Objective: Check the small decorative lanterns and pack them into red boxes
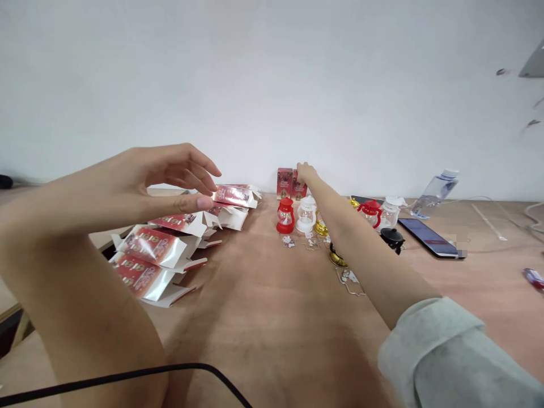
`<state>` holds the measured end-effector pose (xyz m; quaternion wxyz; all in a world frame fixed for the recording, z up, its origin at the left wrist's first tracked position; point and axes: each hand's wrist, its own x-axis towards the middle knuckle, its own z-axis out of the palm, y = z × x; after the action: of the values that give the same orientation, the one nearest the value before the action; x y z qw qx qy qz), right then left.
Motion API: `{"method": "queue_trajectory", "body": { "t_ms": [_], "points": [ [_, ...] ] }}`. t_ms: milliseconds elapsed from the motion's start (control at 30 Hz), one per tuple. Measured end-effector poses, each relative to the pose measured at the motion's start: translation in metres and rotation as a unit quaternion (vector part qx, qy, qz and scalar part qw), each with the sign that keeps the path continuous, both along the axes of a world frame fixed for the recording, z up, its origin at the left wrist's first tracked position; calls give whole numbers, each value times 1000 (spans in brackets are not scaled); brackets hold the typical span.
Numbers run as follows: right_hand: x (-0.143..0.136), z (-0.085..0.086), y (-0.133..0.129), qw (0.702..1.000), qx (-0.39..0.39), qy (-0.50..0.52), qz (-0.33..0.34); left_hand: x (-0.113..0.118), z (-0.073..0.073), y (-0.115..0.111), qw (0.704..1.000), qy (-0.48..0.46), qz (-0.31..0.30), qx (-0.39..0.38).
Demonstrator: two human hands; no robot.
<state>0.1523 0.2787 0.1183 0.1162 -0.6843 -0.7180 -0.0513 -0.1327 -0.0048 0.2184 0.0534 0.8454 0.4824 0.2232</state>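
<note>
My left hand point(178, 178) hovers over the piled, unfilled red cartons point(148, 246) with thumb and fingers apart, holding nothing. Its fingertips are close to the upper carton point(233, 195); whether they touch it I cannot tell. At the wall, my right hand point(306, 171) has its fingers closed on the top of a small red box point(298, 190). That box stands upright beside another closed red box point(284, 182). Just in front of them are a red mini lantern point(285, 215) and a white one point(306, 214). My right forearm partly hides a gold lantern point(322, 226).
To the right are another red lantern point(371, 214), a white lantern point(389, 212) and a black one point(391, 239). Wire handles with small white pieces point(351, 280) lie nearby. A phone point(431, 238), a tilted water bottle point(437, 192) and cables are farther right.
</note>
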Motion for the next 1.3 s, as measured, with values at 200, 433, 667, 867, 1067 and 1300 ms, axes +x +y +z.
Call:
{"method": "queue_trajectory", "body": {
  "t_ms": [200, 433, 667, 867, 1067, 1300],
  "points": [
    [2, -17, 7, 1000, 24, 3, -9, 7, 0, -3, 999, 6, -16, 31],
    [4, 1, -8, 999, -7, -32, 0, 14, 0, -5, 1000, 14, -2, 26],
    [52, 74, -76, 988, 43, -125, 76, 11, 0, 4, 999, 20, -10, 36],
    [81, 53, -226, 966, 92, -157, 184, 26, -2, 6, 999, 28, -1, 47],
    [97, -2, -259, 939, 32, -239, 247, 45, -2, 1, 998, 34, -17, 56],
    [99, -1, -245, 957, -32, -156, 241, 54, -7, 5, 996, 71, -34, 39]
  ]
}}
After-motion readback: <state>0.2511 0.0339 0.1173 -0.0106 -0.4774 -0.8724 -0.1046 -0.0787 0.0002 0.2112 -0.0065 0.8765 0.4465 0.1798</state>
